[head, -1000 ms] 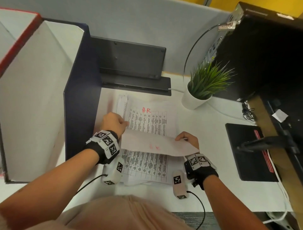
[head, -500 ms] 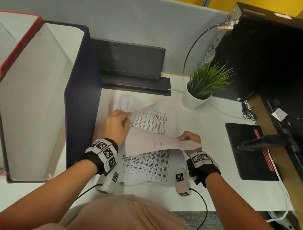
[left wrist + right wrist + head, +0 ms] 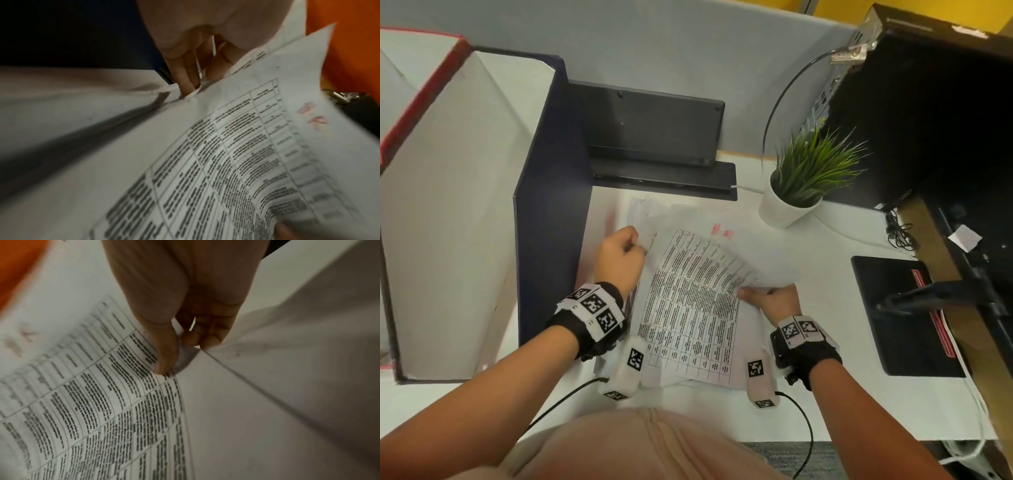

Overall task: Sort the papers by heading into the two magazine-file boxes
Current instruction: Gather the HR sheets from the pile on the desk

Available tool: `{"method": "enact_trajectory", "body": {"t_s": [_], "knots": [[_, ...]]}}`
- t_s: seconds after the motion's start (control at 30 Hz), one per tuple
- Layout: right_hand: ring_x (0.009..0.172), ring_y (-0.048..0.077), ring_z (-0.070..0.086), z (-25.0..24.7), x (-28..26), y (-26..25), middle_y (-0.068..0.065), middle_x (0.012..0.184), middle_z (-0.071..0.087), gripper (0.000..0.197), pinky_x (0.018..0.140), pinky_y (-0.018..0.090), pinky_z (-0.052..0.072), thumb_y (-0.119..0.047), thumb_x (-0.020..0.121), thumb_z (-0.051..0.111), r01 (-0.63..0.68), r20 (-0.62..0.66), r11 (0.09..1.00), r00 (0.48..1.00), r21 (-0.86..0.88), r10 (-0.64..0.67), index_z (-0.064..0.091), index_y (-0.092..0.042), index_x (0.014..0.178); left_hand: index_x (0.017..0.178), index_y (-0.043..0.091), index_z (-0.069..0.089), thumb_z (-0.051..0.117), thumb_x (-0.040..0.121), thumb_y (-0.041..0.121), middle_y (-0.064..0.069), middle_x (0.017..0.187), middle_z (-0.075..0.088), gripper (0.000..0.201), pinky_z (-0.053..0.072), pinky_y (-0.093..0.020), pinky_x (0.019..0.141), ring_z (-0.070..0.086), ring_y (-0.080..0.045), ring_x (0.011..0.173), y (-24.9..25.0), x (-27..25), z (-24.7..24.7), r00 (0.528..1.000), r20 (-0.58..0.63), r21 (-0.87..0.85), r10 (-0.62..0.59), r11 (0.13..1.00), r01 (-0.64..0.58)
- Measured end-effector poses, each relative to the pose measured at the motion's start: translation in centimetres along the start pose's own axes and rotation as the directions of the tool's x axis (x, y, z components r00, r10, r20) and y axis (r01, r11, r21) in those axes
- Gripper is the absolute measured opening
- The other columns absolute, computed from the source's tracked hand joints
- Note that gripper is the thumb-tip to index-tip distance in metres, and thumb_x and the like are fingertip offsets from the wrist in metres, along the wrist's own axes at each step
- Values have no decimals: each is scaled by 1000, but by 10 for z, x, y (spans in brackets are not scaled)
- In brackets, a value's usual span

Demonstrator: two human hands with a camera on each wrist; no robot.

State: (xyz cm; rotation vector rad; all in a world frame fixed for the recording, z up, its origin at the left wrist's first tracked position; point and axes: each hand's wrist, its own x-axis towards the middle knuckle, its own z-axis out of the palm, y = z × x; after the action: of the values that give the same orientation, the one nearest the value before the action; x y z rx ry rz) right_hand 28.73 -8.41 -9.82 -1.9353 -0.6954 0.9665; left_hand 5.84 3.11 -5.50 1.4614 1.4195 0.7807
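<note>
White printed sheet pinched by two hands, left hand far corner, right hand side edge, two file boxes left of them

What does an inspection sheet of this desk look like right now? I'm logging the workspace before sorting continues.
Surface: white desk, papers spread across it.
Job's things: printed sheet with red heading, lifted; navy file box and red-edged file box at left.
Clutter: potted plant, black pad.
Grippers: left hand pinches paper edges; right hand pinches the sheet.
Cables: wrist cables, black cord.
Surroundings: grey partition.
</note>
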Motion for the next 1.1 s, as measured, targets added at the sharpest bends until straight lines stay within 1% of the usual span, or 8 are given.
{"method": "enact_trajectory", "body": {"t_s": [0.17,0.27,0.4,0.53,0.67,0.9,1.03,1.1], "knots": [[36,11,49,-3,-2,-1,-1,40,47,51,36,12,39,21,69,45,-191,48,901,981,389,187,50,-11,30,90,-4,66,45,93,7,-17,89,64,24,49,-33,75,57,-26,84,6,14,-2,986,-104,114,-127,984,139],[30,13,49,-3,-2,2,1,36,47,52,34,14,39,19,69,43,-246,48,871,967,424,250,49,-11,27,69,7,62,60,89,17,-9,70,58,23,50,-35,79,56,-23,80,8,27,-5,961,-17,292,-275,918,268],[55,15,50,-2,-1,5,1,60,51,40,46,10,43,13,69,57,-146,-20,968,988,203,153,58,-16,43,92,-2,68,74,78,28,-18,90,67,33,54,-36,79,66,-31,88,11,28,-4,937,19,447,-349,841,304],[64,16,50,2,-4,7,4,71,52,26,57,22,45,5,45,57,-81,-28,930,995,359,97,61,-18,34,81,3,68,66,83,12,-13,83,65,10,50,-31,67,64,-30,80,6,23,2,968,31,582,-248,792,184],[68,19,47,4,-4,10,6,72,50,50,61,25,43,23,61,51,8,-64,917,998,398,19,61,-19,35,71,4,68,63,82,12,-10,70,61,15,40,-22,51,54,-22,59,-1,18,3,982,43,579,-182,806,124],[51,18,60,3,2,7,7,52,63,43,47,18,51,31,66,34,-60,-8,807,997,588,81,47,1,38,54,8,49,55,83,3,-11,64,55,31,41,-25,54,53,-24,62,-9,14,5,992,96,519,-83,855,21],[48,5,61,2,-5,6,3,47,61,41,51,15,50,30,69,52,96,-65,932,995,350,-78,45,-7,54,85,-5,66,54,86,0,-17,89,64,13,52,-36,71,61,-29,78,-11,4,5,995,29,462,98,881,-100],[46,4,52,3,-6,6,0,51,52,43,45,8,40,20,65,69,137,-108,982,986,130,-124,40,-10,54,82,-7,66,53,83,-7,-16,84,61,12,48,-33,68,57,-26,74,-13,-3,6,967,1,392,255,889,-235]]}}
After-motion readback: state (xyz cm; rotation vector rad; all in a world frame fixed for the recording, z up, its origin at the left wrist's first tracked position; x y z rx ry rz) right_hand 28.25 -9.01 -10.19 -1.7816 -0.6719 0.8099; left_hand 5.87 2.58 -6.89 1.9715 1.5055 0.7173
